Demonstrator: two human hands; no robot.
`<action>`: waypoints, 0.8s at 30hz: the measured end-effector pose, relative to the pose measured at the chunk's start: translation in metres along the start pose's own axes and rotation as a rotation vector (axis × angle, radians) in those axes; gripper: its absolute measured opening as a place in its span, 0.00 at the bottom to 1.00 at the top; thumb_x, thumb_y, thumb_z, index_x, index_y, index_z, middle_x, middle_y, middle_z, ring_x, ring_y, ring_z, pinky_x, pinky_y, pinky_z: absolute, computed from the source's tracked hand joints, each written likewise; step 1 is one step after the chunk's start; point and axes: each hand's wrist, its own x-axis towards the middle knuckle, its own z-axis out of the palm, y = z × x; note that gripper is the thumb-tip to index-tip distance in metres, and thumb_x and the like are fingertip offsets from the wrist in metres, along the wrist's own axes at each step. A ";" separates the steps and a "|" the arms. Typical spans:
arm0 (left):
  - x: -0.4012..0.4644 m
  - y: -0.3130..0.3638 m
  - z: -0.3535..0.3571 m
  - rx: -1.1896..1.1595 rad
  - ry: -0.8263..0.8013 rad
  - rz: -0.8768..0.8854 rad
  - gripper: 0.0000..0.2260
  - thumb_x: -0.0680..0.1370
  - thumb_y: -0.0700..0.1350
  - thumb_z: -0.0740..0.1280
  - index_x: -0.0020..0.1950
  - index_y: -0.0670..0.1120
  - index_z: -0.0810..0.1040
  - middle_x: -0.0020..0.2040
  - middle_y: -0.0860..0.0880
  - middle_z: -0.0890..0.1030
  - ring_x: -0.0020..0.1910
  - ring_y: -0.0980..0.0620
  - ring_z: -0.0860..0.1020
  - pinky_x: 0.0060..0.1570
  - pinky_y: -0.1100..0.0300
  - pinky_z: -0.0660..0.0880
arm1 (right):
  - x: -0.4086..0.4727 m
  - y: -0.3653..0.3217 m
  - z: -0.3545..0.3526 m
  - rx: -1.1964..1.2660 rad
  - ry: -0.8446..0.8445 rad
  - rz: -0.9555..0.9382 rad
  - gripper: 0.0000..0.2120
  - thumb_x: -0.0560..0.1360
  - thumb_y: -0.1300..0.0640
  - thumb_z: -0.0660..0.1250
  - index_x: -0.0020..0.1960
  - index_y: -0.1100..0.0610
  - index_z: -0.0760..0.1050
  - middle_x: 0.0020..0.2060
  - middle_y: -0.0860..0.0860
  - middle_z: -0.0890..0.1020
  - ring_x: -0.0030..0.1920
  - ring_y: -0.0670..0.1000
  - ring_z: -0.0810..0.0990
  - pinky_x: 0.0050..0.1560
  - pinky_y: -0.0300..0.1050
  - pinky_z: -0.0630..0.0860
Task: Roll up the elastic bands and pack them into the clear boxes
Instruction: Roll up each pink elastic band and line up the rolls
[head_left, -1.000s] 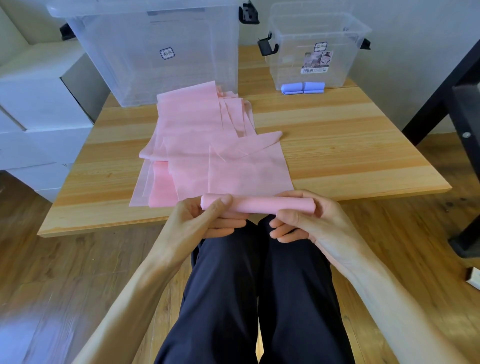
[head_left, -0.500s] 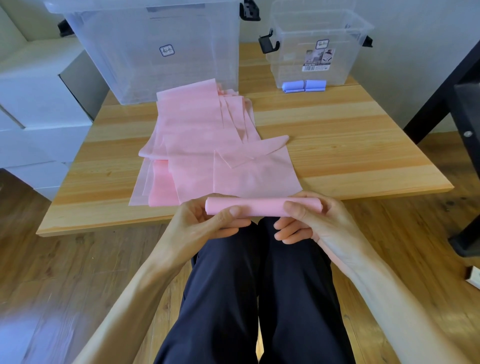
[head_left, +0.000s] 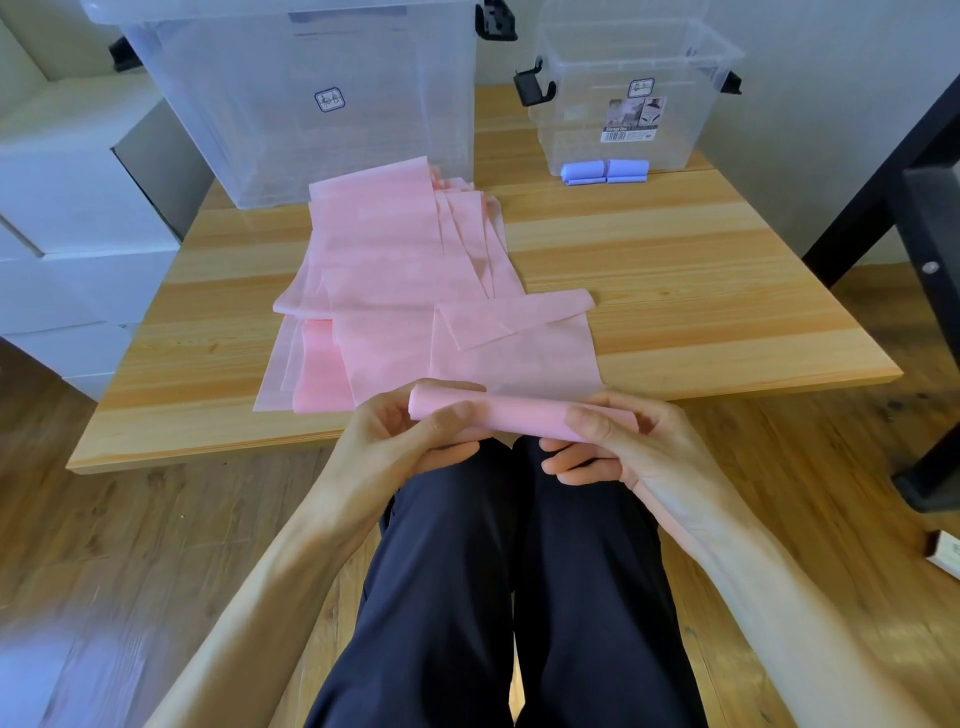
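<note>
Pink band roll held at table edge.
Your left hand and right hand each pinch one end, thumbs on top.

Soft, even daylight fills the scene, with pale glare streaking the bench beside the pink bands and a bluish sheen on the floor at lower left. Shadows are faint and diffuse. The wide lens bows straight edges near the borders, and the corners look slightly smeared, while the centre stays sharp.
</note>
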 end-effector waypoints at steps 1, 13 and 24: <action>0.000 0.001 0.000 0.012 0.007 0.005 0.15 0.72 0.47 0.68 0.56 0.43 0.82 0.51 0.43 0.86 0.54 0.47 0.84 0.48 0.63 0.80 | -0.001 0.000 0.000 -0.003 -0.016 -0.004 0.17 0.69 0.55 0.73 0.56 0.59 0.81 0.43 0.61 0.86 0.42 0.60 0.86 0.40 0.45 0.83; -0.001 0.001 0.002 0.094 -0.006 -0.013 0.16 0.73 0.50 0.68 0.54 0.41 0.81 0.47 0.44 0.87 0.51 0.48 0.85 0.47 0.63 0.81 | -0.002 -0.001 -0.001 -0.013 -0.044 -0.008 0.15 0.70 0.56 0.73 0.54 0.60 0.80 0.41 0.62 0.85 0.39 0.60 0.86 0.38 0.45 0.83; 0.002 0.000 0.003 0.097 0.038 -0.019 0.16 0.72 0.50 0.69 0.54 0.42 0.83 0.47 0.46 0.87 0.49 0.50 0.86 0.46 0.64 0.81 | -0.001 0.000 -0.002 -0.019 -0.035 0.004 0.14 0.70 0.56 0.72 0.53 0.61 0.79 0.41 0.62 0.86 0.39 0.60 0.86 0.38 0.45 0.83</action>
